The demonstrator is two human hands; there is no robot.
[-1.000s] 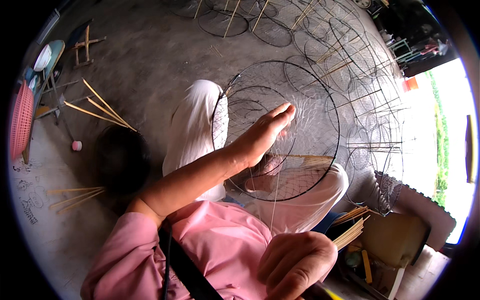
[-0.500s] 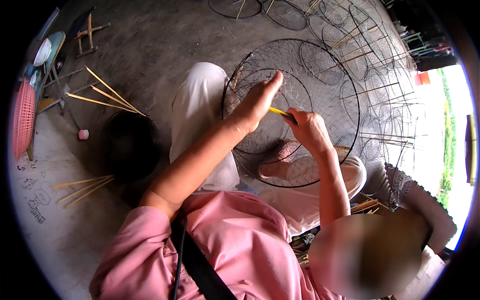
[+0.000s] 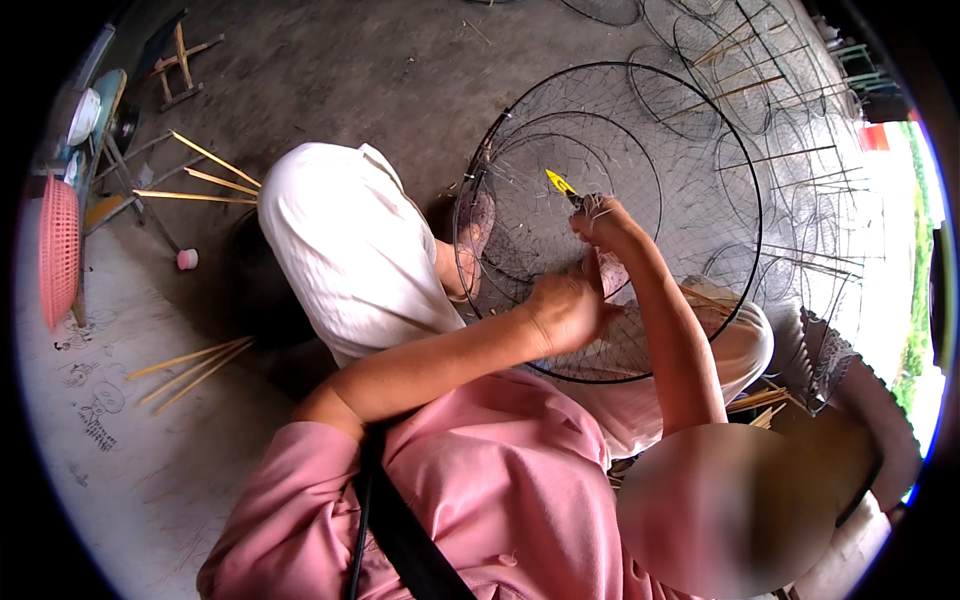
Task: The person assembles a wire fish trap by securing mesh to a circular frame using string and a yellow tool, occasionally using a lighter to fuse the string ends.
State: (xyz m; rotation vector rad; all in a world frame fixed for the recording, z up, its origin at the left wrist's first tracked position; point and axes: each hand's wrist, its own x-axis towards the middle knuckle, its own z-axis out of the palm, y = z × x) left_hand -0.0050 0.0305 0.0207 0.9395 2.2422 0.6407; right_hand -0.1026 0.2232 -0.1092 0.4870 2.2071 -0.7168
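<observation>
A round net cage (image 3: 700, 190) of fine mesh on black wire hoops rests over my lap. Above its mesh, my right hand (image 3: 603, 222) grips a yellow netting needle (image 3: 561, 183), its pointed end facing up and left. Thread shows around the fingers of this hand. My left hand (image 3: 568, 312) is closed at the near part of the mesh, below the right hand. It appears to grip the net there, though the right forearm and wrist partly hide its fingers.
More wire-hoop nets with thin sticks (image 3: 775, 155) spread to the right. At left are a dark round container (image 3: 262, 285), bamboo sticks (image 3: 200, 372) poking out beside it, a pink basket (image 3: 60, 250) and a small wooden stand (image 3: 180, 65). A bundle of sticks (image 3: 755, 400) lies by my right knee.
My left hand has come down and right from beside the needle's tip, and closed. The needle in my right hand now points more upward. My left knee has swung left; the net cage has shifted right.
</observation>
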